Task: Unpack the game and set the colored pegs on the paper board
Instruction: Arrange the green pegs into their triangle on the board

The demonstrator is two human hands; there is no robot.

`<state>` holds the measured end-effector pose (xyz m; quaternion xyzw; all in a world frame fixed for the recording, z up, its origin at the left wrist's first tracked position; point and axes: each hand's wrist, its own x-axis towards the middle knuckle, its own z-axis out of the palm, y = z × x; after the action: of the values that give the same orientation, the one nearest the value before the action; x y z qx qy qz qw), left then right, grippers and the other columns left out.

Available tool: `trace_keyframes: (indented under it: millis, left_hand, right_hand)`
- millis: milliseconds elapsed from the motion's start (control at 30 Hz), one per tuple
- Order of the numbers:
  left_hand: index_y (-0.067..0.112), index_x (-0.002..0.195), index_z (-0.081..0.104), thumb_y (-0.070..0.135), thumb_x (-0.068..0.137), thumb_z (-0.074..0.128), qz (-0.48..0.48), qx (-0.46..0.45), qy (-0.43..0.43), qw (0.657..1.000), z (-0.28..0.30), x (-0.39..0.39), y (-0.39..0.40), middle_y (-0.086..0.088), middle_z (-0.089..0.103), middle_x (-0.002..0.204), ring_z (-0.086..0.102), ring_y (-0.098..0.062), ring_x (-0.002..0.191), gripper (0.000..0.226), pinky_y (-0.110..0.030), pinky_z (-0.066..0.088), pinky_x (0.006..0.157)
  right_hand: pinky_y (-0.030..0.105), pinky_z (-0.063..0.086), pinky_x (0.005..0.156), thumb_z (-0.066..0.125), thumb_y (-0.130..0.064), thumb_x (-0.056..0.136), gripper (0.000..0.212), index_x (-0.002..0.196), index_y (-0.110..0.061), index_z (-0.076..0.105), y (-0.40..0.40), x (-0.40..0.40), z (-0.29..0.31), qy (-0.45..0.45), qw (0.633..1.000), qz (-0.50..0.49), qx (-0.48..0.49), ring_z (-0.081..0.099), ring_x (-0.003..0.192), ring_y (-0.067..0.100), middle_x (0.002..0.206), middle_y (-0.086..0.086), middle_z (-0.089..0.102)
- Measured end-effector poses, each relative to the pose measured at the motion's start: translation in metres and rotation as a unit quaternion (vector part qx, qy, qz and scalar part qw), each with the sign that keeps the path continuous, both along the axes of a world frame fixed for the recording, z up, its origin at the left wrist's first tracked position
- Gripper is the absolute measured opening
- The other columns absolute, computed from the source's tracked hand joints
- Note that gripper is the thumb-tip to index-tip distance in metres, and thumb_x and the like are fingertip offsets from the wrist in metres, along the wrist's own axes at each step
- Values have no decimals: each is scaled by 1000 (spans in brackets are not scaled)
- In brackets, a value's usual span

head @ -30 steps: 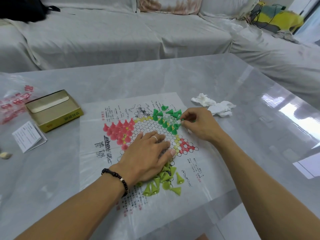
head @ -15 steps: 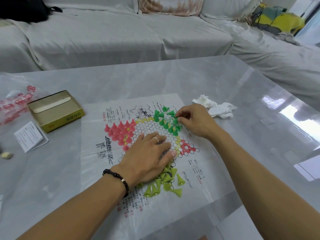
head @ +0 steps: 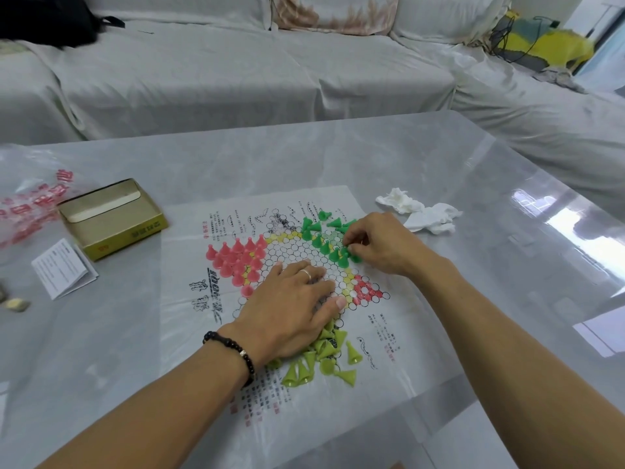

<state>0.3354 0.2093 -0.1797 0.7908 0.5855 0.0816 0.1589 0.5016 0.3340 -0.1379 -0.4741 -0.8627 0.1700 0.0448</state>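
A paper board (head: 189, 319) printed with a star of circles lies on the table. Pink pegs (head: 236, 257) stand in its left point. Dark green pegs (head: 321, 236) fill the upper point, some tipped over. Lime pegs (head: 321, 360) lie in a loose heap at the lower point. My left hand (head: 291, 306) rests flat on the board's middle, fingers spread, partly covering the lime heap. My right hand (head: 375, 243) pinches a dark green peg (head: 348, 247) at the right edge of the green group.
An open yellow game box (head: 108, 218) sits left of the board, with a folded leaflet (head: 62, 269) and a red-printed plastic bag (head: 27, 201) beside it. Crumpled white tissue (head: 419, 214) lies right of the board. A covered sofa runs behind the table.
My right hand has shifted slightly down and left among the dark green pegs, its fingertips now lower in the group. My left hand stays flat on the board.
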Motion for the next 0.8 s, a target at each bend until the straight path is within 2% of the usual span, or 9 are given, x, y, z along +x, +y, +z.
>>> trace_keyframes:
  millis: [133, 267, 367, 467, 600, 700, 800]
  left_hand:
    - [31, 140, 45, 66, 89, 1, 0, -5, 1, 1000, 0, 1, 0, 2, 36, 153, 21, -17, 145, 76, -50, 17, 118]
    - [32, 140, 45, 69, 84, -6, 0, 3, 1, 1000, -2, 0, 0, 2, 37, 152, 23, -17, 144, 84, -50, 17, 118]
    - [32, 140, 44, 69, 83, -6, 2, -1, -7, 1000, -1, 0, 0, 3, 35, 153, 21, -16, 144, 85, -49, 13, 119]
    - [32, 139, 45, 69, 83, -5, 3, 2, -8, 1000, 0, 1, 0, 3, 36, 153, 22, -16, 144, 84, -48, 12, 119]
    - [32, 139, 45, 69, 84, -5, 3, 1, -9, 1000, -1, 1, 0, 3, 37, 152, 22, -15, 144, 84, -49, 13, 119]
    - [33, 139, 45, 69, 84, -5, 3, 0, -9, 1000, -2, 0, 1, 3, 36, 152, 21, -15, 144, 84, -49, 14, 119]
    - [32, 140, 45, 69, 83, -6, 3, -2, -11, 1000, -1, 1, 0, 3, 36, 153, 22, -16, 144, 85, -49, 12, 119]
  right_hand:
    - [25, 50, 88, 59, -11, 90, 31, 121, -14, 65, -2, 4, 3, 4, 1000, -14, -5, 58, 91, 8, 114, 3, 68]
    - [14, 43, 72, 59, -9, 89, 26, 110, -16, 71, -5, 16, 2, -1, 999, -29, -38, 54, 78, -1, 111, 0, 68]
    - [7, 37, 64, 57, -5, 85, 31, 110, -18, 71, -7, 23, -1, 9, 998, -46, -44, 53, 78, 0, 106, -2, 66]
    - [12, 39, 69, 58, -1, 80, 37, 108, -21, 71, -8, 22, -2, 22, 997, -44, -52, 52, 76, -1, 100, -10, 58]
    - [23, 43, 70, 65, -5, 80, 24, 84, -28, 70, -9, 25, -4, 33, 996, -46, -69, 54, 74, 3, 93, -13, 57]
    - [21, 43, 69, 68, -9, 81, 21, 79, -30, 66, -10, 30, -3, 28, 996, -34, -81, 54, 74, 5, 95, -12, 55]
    - [16, 39, 66, 67, -11, 84, 16, 82, -26, 63, -10, 32, -4, 18, 995, -32, -90, 53, 76, 5, 93, -14, 53]
